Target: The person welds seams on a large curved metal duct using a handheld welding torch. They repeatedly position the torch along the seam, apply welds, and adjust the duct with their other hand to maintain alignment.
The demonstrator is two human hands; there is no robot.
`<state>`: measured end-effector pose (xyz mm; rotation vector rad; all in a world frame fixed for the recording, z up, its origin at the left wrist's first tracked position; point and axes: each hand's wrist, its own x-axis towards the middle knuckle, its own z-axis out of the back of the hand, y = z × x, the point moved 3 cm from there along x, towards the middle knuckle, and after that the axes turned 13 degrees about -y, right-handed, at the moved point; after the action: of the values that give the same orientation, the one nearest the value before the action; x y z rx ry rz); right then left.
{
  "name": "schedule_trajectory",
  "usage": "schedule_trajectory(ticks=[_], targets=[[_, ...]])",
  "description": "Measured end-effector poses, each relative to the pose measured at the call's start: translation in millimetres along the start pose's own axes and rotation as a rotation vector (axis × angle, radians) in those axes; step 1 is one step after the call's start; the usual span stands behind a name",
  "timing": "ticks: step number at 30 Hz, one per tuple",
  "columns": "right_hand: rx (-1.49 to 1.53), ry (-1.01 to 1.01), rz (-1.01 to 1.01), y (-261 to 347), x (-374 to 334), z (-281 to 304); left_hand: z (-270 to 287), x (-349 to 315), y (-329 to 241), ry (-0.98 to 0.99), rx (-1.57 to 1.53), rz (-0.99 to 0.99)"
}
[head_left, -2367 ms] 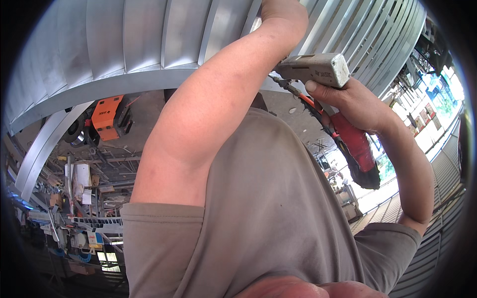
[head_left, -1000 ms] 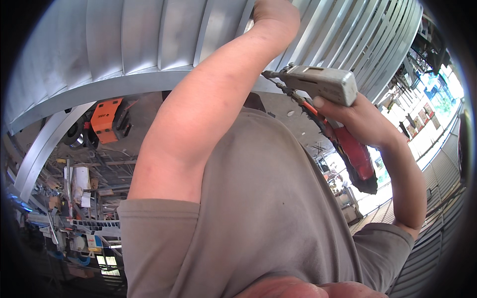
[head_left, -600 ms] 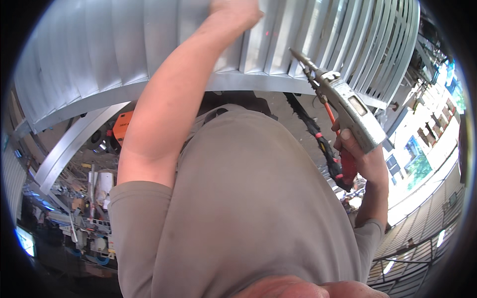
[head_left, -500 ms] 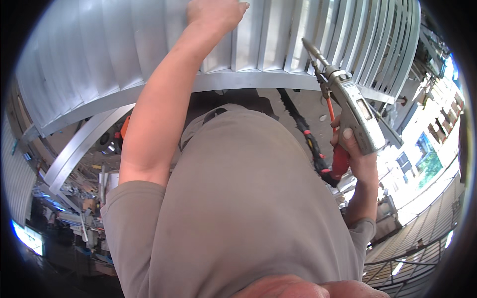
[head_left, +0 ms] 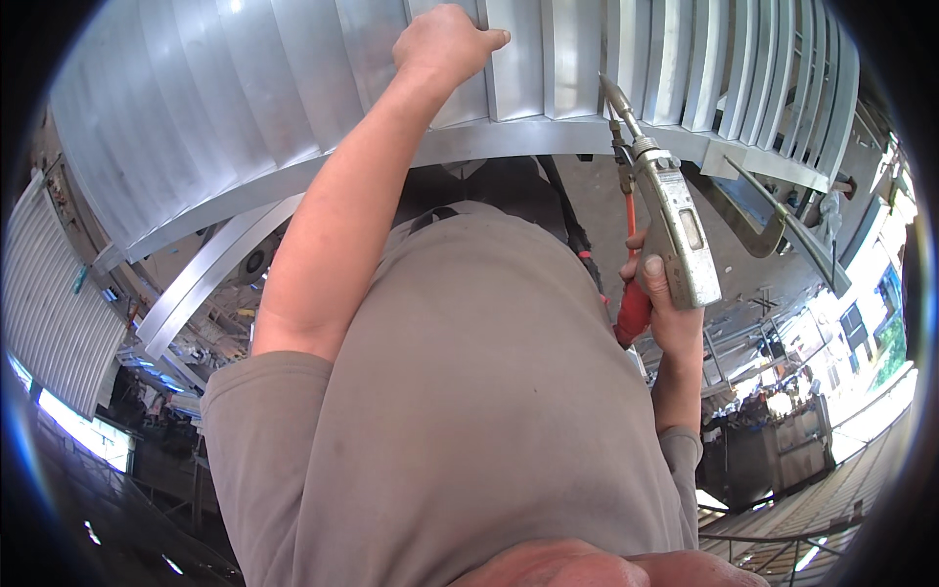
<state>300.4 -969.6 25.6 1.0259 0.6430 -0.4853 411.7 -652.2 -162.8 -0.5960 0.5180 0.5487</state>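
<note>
A large louvred panel of grey metal slats (head_left: 293, 88) fills the upper part of the view, edged by a curved frame rail (head_left: 528, 137). My left hand (head_left: 445, 44) is raised and closed on the edge of one slat (head_left: 514, 54). My right hand (head_left: 667, 305) grips the red handle of a grey air-powered hand tool (head_left: 677, 230). The tool stands nearly upright, its pointed nose (head_left: 612, 96) just at the frame rail, to the right of my left hand. My grey shirt (head_left: 469, 411) covers the middle of the view.
A metal clamp (head_left: 773, 220) hangs on the panel's frame at the right. An orange hose (head_left: 629, 210) runs beside the tool. A curved metal beam (head_left: 210, 279) and a corrugated sheet (head_left: 49, 293) lie at the left. Workshop clutter and railings (head_left: 782, 430) show at the lower right.
The tool has swung from lying level near my left hand to standing upright, nose at the frame rail. My right hand has dropped lower. My left hand stays on the slats.
</note>
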Motion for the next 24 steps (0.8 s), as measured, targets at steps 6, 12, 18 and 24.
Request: schedule_trajectory(ticks=[6,12,18,24], targets=[[0.033,-0.067,0.099,10,2,-6,-4,-14,-20,-0.303,0.021,0.032],[0.060,-0.092,0.135,8,2,2,-11,-20,-37,-0.312,-0.014,0.160],[0.068,-0.095,0.154,-4,3,14,-8,-9,-30,-0.275,-0.048,0.139],[0.091,-0.101,0.169,-9,4,16,3,10,-15,-0.138,-0.085,0.067]])
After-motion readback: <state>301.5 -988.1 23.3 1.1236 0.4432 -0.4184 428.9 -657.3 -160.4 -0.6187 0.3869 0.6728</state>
